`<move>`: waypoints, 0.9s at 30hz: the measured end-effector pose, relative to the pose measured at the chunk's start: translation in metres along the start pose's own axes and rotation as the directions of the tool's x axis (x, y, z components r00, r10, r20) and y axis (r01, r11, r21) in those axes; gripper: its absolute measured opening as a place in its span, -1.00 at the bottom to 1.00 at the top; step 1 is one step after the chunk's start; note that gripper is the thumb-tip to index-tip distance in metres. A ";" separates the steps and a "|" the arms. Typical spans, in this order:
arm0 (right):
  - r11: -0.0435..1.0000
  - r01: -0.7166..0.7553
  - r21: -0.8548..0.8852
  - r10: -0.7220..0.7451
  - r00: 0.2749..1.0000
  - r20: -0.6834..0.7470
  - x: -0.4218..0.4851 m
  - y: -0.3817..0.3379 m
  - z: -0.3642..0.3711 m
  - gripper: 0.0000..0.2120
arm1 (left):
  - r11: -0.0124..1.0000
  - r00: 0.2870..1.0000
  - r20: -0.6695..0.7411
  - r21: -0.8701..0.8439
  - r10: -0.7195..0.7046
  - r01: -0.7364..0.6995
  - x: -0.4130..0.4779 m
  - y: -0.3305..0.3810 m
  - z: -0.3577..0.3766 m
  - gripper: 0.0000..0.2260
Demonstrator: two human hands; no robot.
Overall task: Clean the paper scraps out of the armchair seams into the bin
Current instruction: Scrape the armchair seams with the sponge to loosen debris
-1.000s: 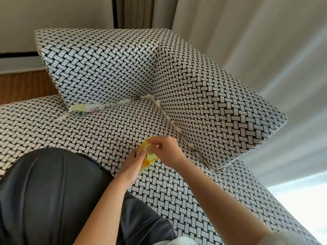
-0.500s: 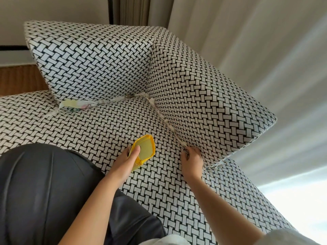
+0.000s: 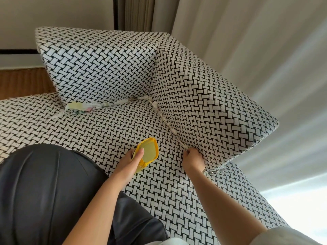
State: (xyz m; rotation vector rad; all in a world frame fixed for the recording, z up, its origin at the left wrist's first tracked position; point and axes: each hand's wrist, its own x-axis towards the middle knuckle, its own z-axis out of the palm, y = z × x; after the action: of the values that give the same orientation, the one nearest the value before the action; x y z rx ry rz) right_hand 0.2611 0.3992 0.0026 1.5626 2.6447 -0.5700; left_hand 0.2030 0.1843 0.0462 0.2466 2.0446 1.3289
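I see one small yellow bin [image 3: 150,150], two patterned cushions and two seams of the armchair [image 3: 99,131]. One seam holds a crumpled coloured wad [image 3: 83,106]; the other holds a thin line of paper scraps [image 3: 169,125]. My left hand [image 3: 131,160] grips the bin, thumb over its rim, just above the seat. My right hand [image 3: 193,160] is beside it, fingers curled into the near end of the scrap-lined seam under the right cushion [image 3: 203,103]. I cannot tell whether they pinch anything. A second ago this hand was at the bin's mouth; now it is at the seam.
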 end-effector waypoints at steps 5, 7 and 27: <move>1.000 0.029 -0.007 -0.030 0.992 -0.119 -0.008 0.000 0.004 -0.74 | 0.996 1.000 -0.001 0.085 -0.010 0.010 -0.004 0.002 0.001 -0.45; 0.995 0.098 0.027 -0.092 0.979 -0.185 -0.012 0.003 0.006 -0.74 | 0.996 1.000 0.003 0.091 -0.019 0.019 -0.005 0.002 0.001 -0.44; 0.587 0.583 0.561 -0.498 0.807 -0.317 -0.090 -0.066 -0.008 -0.93 | 0.999 1.000 0.028 -0.038 -0.007 0.008 -0.001 -0.004 0.000 -0.30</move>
State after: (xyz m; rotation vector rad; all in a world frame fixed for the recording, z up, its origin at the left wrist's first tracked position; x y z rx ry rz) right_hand 0.2519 0.2972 0.0480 0.7711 3.2305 -1.6039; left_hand 0.2046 0.1815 0.0435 0.2389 1.9936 1.3509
